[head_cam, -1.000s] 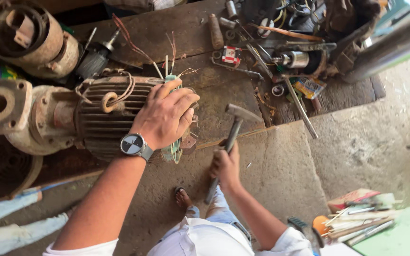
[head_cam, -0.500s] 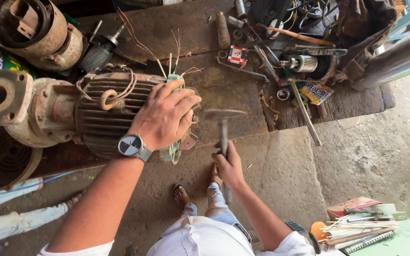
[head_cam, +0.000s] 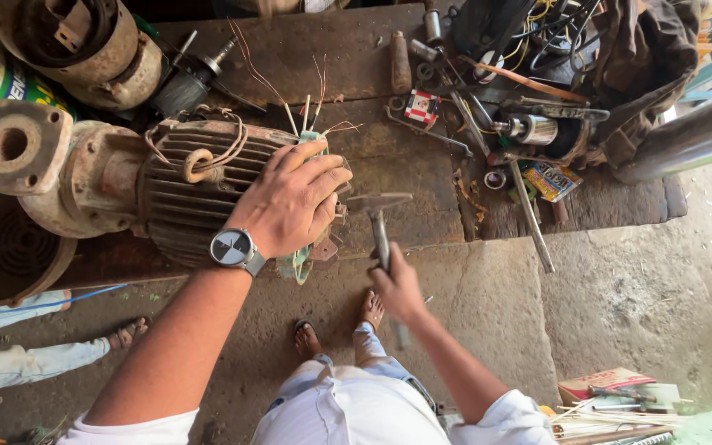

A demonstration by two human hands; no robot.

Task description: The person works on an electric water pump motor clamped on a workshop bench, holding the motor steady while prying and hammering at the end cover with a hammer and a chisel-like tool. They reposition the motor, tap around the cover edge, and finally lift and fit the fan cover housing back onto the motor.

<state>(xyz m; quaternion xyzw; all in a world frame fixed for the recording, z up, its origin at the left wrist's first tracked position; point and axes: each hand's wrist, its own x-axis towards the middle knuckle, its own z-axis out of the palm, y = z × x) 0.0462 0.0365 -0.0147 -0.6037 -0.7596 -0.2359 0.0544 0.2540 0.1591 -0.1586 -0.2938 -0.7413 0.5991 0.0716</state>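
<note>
Striking step in hand. Left hand [head_cam: 294, 202] lies flat, gripping nothing, bracing the finned electric motor [head_cam: 195, 189] lying on the counter [head_cam: 422, 206]. Right hand [head_cam: 397, 288] is clenched round the hammer [head_cam: 379, 216], head just beside the motor's end (wires protruding). A controlled blow seems called for.

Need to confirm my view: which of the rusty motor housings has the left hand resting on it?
The ribbed motor lying on its side with loose wires; left hand grips its end.
</note>
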